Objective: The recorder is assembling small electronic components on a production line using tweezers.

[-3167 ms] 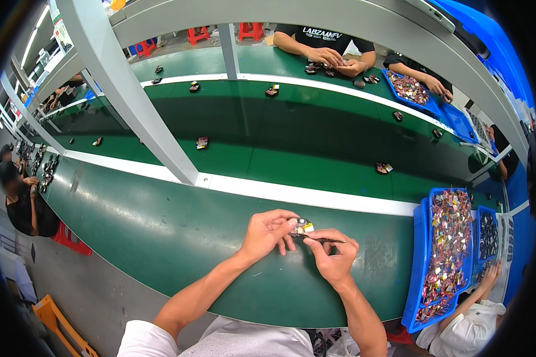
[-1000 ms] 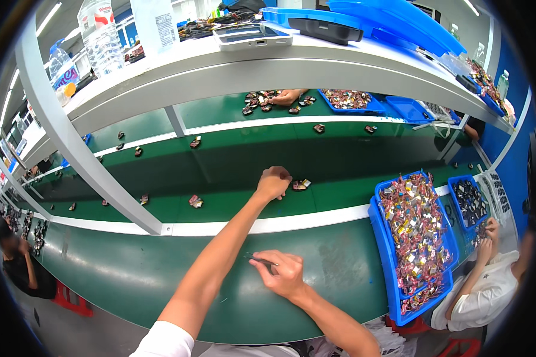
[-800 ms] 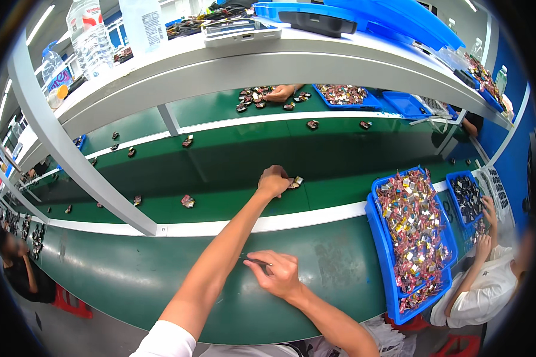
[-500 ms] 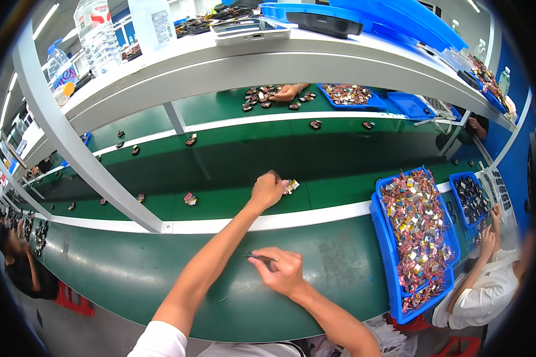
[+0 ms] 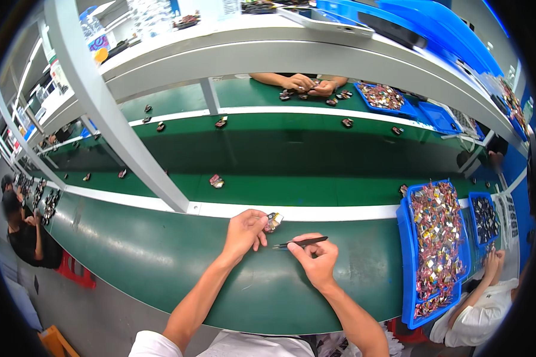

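Note:
My left hand (image 5: 245, 229) pinches a small dark and gold part (image 5: 273, 221) just above the near green table surface (image 5: 161, 262), close to the white strip. To its right, my right hand (image 5: 317, 260) grips black tweezers (image 5: 299, 243) whose tips point left toward the part and stop just short of it. Both forearms come in from the lower edge.
A green conveyor belt (image 5: 315, 160) beyond the white strip carries several small parts, one being (image 5: 216, 181). A blue tray (image 5: 435, 238) of mixed parts lies at my right, another (image 5: 486, 217) beside it. Another person's hands (image 5: 307, 86) work across the belt. A grey post (image 5: 125, 131) slants at left.
My left hand has drawn back from the conveyor belt to the near table with a small part in it. My right hand with the tweezers has stayed on the table.

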Demonstrator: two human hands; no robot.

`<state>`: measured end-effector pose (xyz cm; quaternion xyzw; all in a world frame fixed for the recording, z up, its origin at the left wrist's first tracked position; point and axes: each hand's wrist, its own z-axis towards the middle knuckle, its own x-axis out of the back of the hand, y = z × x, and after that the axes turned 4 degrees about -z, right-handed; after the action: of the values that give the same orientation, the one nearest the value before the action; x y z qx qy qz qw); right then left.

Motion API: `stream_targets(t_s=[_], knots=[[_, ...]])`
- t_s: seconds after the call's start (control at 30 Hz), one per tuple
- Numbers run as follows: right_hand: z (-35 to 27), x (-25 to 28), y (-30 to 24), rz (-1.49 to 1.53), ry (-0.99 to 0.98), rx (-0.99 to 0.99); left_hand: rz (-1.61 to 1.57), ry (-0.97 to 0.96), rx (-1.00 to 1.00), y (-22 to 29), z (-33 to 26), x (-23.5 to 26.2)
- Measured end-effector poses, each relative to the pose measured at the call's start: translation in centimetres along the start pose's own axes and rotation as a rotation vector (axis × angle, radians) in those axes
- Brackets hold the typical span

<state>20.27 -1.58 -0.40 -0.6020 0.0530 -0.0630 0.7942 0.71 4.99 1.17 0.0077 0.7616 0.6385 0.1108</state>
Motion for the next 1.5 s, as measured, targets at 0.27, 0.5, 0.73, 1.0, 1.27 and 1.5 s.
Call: stream_targets(t_s=[0.27,0.5,0.73,1.0,1.27,1.5], knots=[[0.2,0.3,0.3,0.041,0.001,-0.089,-0.083,-0.002,0.006,-0.9,-1.5,0.7],[0.3,0.3,0.1,0.012,0.009,-0.064,0.077,0.003,-0.001,-2.1,-1.7,0.0],[0.1,0.0,0.4,-0.133,-0.006,0.006,0.063,0.032,-0.05,-2.5,-2.0,-0.7],[0.1,-0.1,0.7,-0.238,0.03,0.045,0.064,0.045,-0.082,-2.8,-2.2,-1.0],[0.2,-0.1,0.7,-0.22,0.038,0.014,0.042,0.031,-0.073,-2.4,-2.4,-1.2],[0.3,0.1,0.8,-0.132,0.034,-0.077,0.009,-0.014,-0.091,-2.9,-2.3,-1.0]])
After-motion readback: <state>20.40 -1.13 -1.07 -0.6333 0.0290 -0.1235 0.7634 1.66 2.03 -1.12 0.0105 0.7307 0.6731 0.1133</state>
